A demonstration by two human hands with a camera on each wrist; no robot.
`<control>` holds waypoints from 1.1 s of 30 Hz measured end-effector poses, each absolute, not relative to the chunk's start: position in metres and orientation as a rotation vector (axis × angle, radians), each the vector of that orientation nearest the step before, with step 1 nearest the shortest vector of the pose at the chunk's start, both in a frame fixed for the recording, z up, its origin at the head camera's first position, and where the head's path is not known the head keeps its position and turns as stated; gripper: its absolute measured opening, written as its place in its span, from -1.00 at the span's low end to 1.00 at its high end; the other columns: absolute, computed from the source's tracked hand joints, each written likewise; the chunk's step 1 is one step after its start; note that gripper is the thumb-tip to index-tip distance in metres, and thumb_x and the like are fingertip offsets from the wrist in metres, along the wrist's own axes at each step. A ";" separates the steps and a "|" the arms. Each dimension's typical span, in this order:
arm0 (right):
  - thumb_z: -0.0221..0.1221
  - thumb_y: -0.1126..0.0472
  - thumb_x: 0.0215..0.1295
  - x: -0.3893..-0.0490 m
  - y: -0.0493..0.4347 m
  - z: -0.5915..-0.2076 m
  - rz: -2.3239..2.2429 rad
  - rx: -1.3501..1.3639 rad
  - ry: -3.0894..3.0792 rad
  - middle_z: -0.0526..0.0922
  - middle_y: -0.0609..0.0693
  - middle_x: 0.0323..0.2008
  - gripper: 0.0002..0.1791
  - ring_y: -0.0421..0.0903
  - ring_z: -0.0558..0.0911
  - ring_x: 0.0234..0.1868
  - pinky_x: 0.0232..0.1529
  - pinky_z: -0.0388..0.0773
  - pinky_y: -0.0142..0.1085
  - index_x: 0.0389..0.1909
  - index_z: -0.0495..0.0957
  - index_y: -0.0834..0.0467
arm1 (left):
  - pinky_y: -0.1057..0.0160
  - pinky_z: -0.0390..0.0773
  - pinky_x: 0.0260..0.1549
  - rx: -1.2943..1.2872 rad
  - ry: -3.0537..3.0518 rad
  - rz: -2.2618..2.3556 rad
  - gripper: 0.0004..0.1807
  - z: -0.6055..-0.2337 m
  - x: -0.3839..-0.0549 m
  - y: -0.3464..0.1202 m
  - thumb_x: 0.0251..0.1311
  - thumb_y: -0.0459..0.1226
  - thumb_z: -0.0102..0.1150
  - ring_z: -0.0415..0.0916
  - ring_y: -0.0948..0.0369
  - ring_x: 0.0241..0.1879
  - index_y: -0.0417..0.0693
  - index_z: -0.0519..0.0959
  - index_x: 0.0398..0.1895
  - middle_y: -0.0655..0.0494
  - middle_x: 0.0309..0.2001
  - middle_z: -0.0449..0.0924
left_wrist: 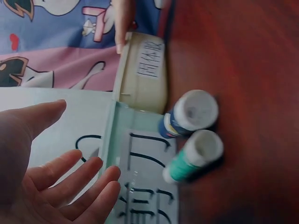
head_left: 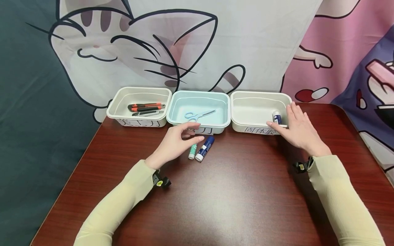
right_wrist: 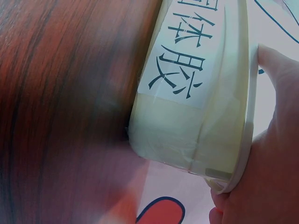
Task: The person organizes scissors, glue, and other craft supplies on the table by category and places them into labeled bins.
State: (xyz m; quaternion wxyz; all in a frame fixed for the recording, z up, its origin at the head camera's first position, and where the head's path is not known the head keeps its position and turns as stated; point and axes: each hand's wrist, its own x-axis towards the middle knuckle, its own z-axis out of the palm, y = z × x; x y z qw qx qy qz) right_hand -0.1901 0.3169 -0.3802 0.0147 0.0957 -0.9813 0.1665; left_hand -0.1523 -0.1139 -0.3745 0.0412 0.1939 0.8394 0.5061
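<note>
My left hand (head_left: 178, 140) hovers over the table near the front of the light blue bin (head_left: 226, 126), thumb and fingers apart with nothing between them. Just beside it, a green glue stick (head_left: 193, 151) and a blue glue stick (head_left: 205, 149) lie on the table. In the left wrist view, the white ends of the green glue stick (left_wrist: 189, 158) and the blue glue stick (left_wrist: 189, 114) face the camera. My right hand (head_left: 300, 131) rests on the right-end rim of the right white bin (head_left: 246, 127), its fingers straight. Another blue glue stick (head_left: 277, 118) sits inside that bin.
A left white bin (head_left: 115, 112) holds several utility knives (head_left: 146, 108). Light blue scissors (head_left: 200, 115) lie in the middle bin. All three bins stand in a row along the back of the brown table (head_left: 234, 191), against a cat-printed cloth (head_left: 261, 41).
</note>
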 end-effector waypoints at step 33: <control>0.02 -0.38 0.43 -0.192 0.319 -0.382 0.517 0.300 -3.057 -0.24 0.48 0.53 0.16 0.29 -0.26 0.57 0.46 -0.34 0.24 0.54 -0.16 0.50 | 0.17 0.62 -0.04 0.422 2.704 1.236 -0.35 -0.412 -0.161 -0.117 0.18 -0.21 0.48 0.64 0.11 -0.06 -0.29 0.51 0.30 -0.08 0.09 0.64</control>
